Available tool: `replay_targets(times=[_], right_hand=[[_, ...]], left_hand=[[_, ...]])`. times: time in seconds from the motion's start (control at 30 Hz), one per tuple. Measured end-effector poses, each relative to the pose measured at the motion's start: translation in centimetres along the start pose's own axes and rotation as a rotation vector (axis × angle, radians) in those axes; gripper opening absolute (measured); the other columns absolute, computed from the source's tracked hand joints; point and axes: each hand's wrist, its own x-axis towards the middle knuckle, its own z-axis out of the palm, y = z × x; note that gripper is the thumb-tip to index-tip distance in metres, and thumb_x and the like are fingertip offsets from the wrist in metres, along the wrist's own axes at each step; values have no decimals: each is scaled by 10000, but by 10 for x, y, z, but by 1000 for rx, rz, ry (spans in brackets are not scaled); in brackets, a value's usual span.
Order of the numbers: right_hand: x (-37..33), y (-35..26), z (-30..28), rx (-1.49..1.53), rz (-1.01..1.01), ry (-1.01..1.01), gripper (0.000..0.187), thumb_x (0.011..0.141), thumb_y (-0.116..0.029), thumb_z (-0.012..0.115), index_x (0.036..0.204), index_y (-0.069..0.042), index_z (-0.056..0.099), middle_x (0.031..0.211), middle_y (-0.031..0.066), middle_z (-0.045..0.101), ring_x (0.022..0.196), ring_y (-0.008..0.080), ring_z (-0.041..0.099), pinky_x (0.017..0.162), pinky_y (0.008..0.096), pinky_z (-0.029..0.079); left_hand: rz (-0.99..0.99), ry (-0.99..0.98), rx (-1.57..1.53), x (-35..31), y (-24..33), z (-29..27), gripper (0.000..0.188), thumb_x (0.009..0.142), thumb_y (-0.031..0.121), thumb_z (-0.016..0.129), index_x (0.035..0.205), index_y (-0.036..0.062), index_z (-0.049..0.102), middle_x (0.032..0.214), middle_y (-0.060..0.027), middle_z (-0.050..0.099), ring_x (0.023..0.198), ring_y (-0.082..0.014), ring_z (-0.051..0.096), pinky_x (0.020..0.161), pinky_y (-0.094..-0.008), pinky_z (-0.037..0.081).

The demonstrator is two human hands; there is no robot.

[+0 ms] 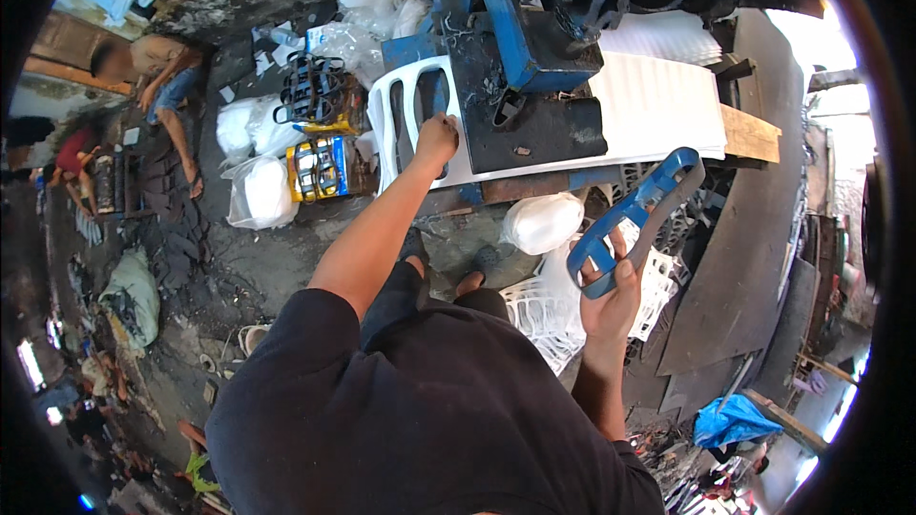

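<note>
My left hand is closed at the edge of a cut-out in a white foam sheet, pinching the strip beside the opening. Long rounded holes run through this left end of the sheet, and a stack of uncut white sheets extends to the right. A dark flat board lies on top, under the blue arm of a press machine. Off to the right, my right hand grips a blue cutting die, a long sole-shaped metal band with cross pieces, held tilted above the floor.
White cut-out scraps and a white plastic-wrapped bundle lie below the bench. More dies sit on yellow boxes at left, near clear bags. A large dark board leans at right. A person sits at far left.
</note>
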Motion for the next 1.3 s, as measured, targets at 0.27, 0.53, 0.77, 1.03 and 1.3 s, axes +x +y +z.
replay_targets(times=[0.27,0.53,0.77,1.03,1.3], right_hand=[[-24,22,84,-241,-17,-21,1012,744,-295,814,1506,9,220,1389,147,432,1226,236,487,1044,352,376],[38,138,142,-970,-203,-341,707,774,-237,776,1403,-97,485,1304,220,496,1228,354,475,1027,413,396],[79,233,144,-1474,-453,-127,647,799,-243,726,1375,-68,488,1391,327,327,1241,491,424,1030,497,404],[85,243,136,-1519,-429,-153,665,802,-248,718,1390,-67,465,1387,318,330,1249,488,411,1037,502,397],[81,240,137,-1498,-389,-127,636,824,-254,707,1376,-48,468,1383,283,363,1254,463,412,1030,500,405]], left_hand=[[-340,-67,-378,3,10,-16,320,891,150,629,1156,-28,634,1012,-149,693,890,-287,644,760,-403,490],[-510,-180,-1104,-47,-27,-84,196,930,65,605,1089,-35,662,929,-71,681,798,-173,644,726,-325,527],[-542,-230,-1127,-49,-25,-99,189,931,44,598,1103,-24,640,964,-66,673,814,-169,652,722,-331,545],[-564,-237,-1123,-50,-17,-104,219,928,50,625,1131,-32,635,944,-64,667,753,-135,636,583,-259,512],[-542,-195,-1137,-46,-32,-88,261,913,11,604,1168,-36,631,896,-48,673,714,-114,620,548,-236,483]])
